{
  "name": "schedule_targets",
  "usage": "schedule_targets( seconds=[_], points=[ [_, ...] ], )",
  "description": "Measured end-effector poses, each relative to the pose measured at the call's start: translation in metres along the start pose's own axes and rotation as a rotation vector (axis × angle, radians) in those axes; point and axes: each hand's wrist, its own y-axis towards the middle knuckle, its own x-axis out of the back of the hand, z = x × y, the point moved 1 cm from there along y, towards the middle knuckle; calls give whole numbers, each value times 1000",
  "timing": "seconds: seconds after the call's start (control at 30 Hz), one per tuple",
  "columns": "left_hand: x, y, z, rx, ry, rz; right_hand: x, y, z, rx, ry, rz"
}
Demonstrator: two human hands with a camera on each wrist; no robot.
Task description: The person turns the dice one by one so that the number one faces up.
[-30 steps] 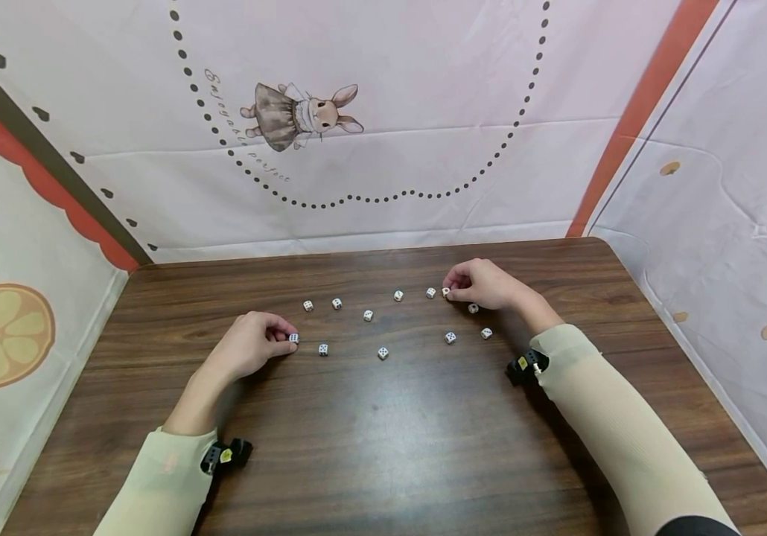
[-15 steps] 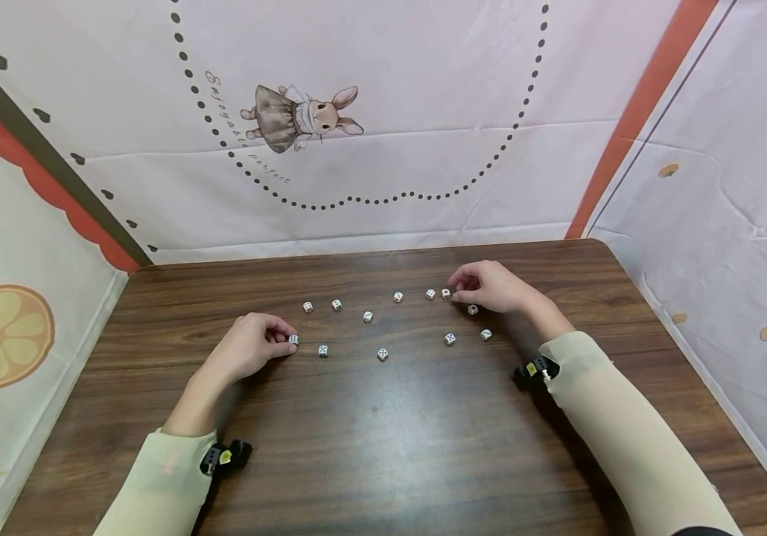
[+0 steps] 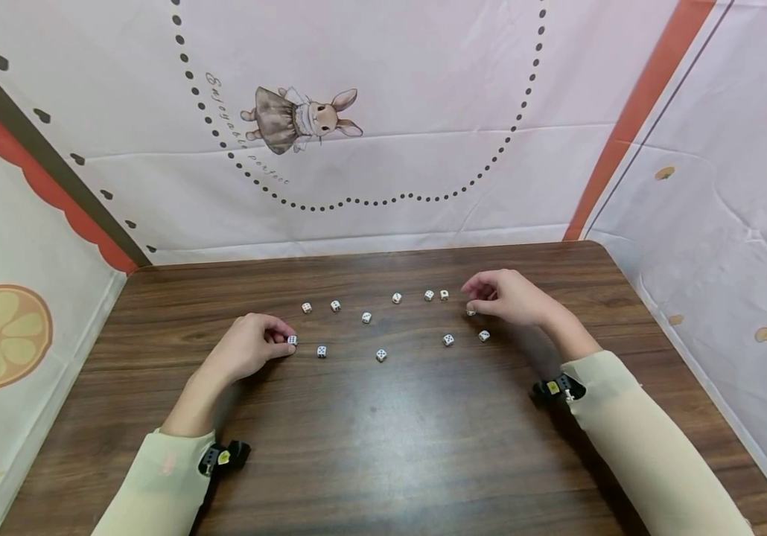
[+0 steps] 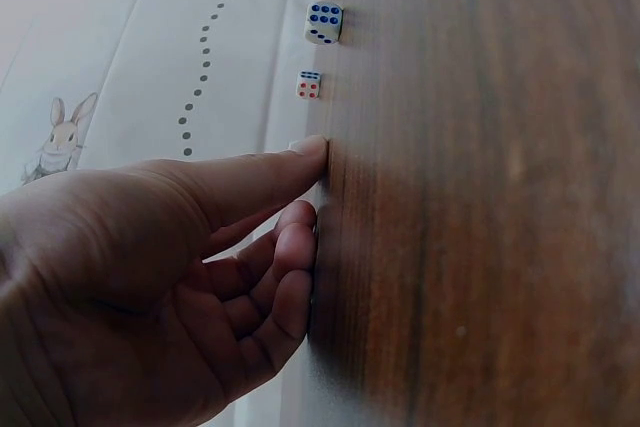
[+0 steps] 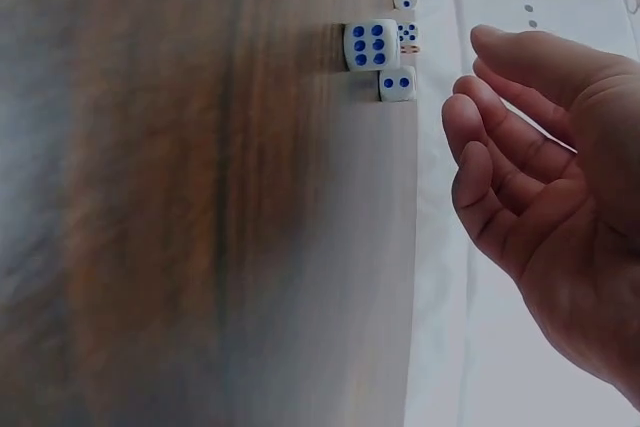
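Note:
My left hand rests low on the table at the left, its thumb and forefinger pinching a white die. In the left wrist view the thumb hides that die. Over on the right, my right hand hovers with loosely bent fingers and a gap between thumb and forefinger. A die shows partly beneath its thumb tip. Nothing lies between the fingers in the right wrist view, where a die with six blue dots sits near them. Two dice, one left and one right, stand side by side left of this hand.
More white dice are spread over the brown wooden table, among them one near my left hand, one mid-table and one below my right hand. A printed cloth hangs behind the table's far edge.
My right hand has let go of the die at the right end of the back row and drawn back to the right, over another die. The left hand has stayed in place.

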Motion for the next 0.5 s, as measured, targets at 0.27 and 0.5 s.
schedule_targets(
  seconds=[0.27, 0.5],
  points=[
    [0, 0, 0, -4, 2, -3, -1, -19, -2, 4, 63, 14],
    [0, 0, 1, -3, 1, -3, -4, -32, -11, 8, 94, 37]
  ],
)
